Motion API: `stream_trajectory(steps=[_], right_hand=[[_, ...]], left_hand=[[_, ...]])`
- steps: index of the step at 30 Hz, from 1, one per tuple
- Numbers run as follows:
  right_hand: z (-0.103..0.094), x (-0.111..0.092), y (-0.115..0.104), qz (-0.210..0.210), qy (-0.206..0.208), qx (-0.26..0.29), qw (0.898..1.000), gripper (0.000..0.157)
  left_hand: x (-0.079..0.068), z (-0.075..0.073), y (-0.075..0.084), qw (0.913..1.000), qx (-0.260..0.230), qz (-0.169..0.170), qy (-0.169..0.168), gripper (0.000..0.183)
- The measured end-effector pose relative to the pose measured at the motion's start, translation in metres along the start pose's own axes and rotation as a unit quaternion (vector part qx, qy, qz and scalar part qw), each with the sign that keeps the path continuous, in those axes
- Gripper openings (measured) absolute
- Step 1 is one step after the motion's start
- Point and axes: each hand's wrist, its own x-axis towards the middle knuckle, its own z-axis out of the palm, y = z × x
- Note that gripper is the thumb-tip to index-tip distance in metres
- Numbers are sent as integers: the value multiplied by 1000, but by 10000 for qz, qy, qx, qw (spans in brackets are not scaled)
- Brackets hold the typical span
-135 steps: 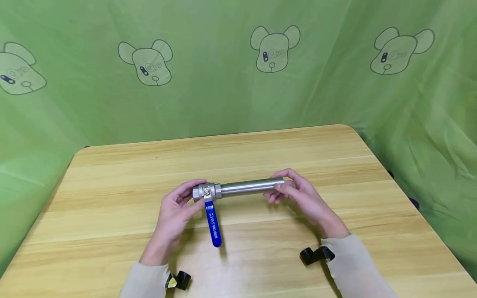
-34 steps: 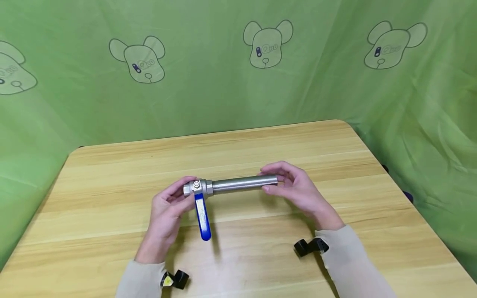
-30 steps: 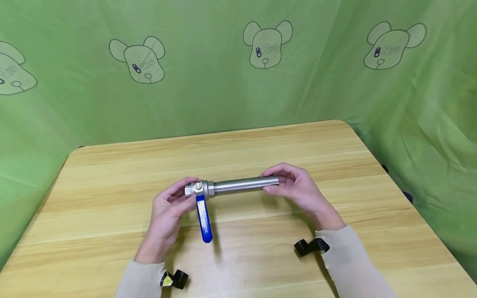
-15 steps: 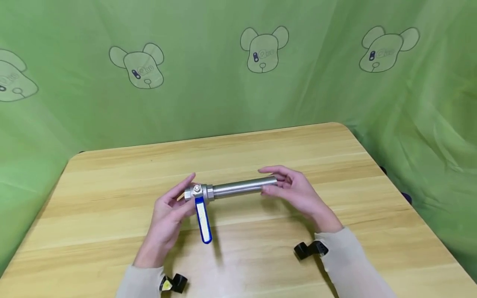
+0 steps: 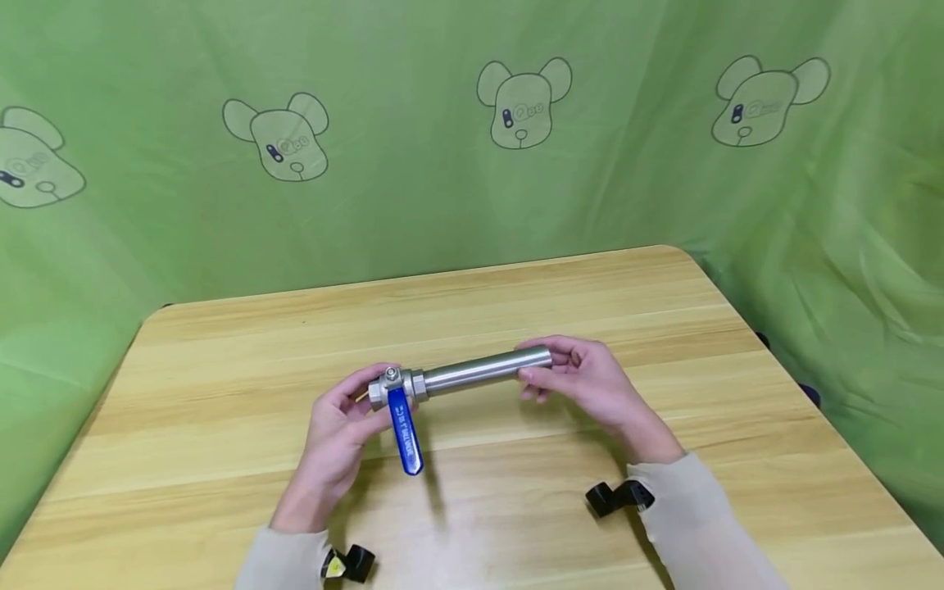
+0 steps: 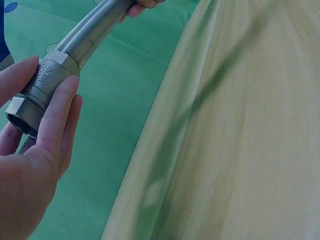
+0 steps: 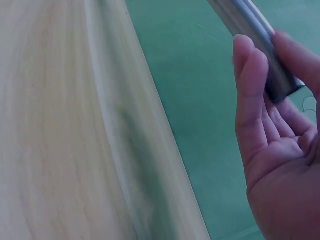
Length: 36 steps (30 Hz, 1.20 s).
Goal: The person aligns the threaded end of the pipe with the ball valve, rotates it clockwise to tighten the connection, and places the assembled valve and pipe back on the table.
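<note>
A steel ball valve (image 5: 406,383) with a blue lever handle (image 5: 406,433) is joined to a straight metal pipe (image 5: 487,370). My left hand (image 5: 335,434) grips the valve body, thumb on the near side and fingers around the back. In the left wrist view the valve's hex end (image 6: 22,114) shows its open bore, and threads show where the pipe enters the other end. My right hand (image 5: 590,381) holds the free end of the pipe between thumb and fingers, also seen at the pipe end (image 7: 282,82) in the right wrist view. The handle points toward me, and the assembly hangs above the table.
A wood-grain table (image 5: 472,500) lies under both hands, its far edge running across the middle of the head view. Green cloth (image 5: 413,221) with printed bear heads hangs behind and on both sides. A black camera (image 5: 609,498) sits at each wrist.
The left fingers lifted partly off the valve half a second ago and now lie around it again. The handle has rolled slightly, showing its lettering. The right fingers have closed again around the pipe end.
</note>
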Motion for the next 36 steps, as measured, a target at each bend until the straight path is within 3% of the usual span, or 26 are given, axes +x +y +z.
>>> stream_trajectory(steps=[4, 11, 19, 26, 36], right_hand=[[2, 1, -2, 48, -54, -157, 9999, 30], [1, -5, -5, -422, 42, -124, 9990, 54], [3, -1, -7, -255, 187, -92, 9995, 39], [10, 1, -1, 47, 225, -282, 9993, 38], [5, -1, -7, -442, -136, -8, 9989, 49]], left_hand=[[-2, -1, 2, 9998, -167, 53, -15, 51], [-2, 0, 5, 9954, -893, 115, -333, 49], [-2, -1, 9, 9984, -527, 15, -194, 49], [-5, -3, 5, 9992, -363, -184, 42, 50], [-2, 0, 11, 9970, -727, -216, 158, 52]])
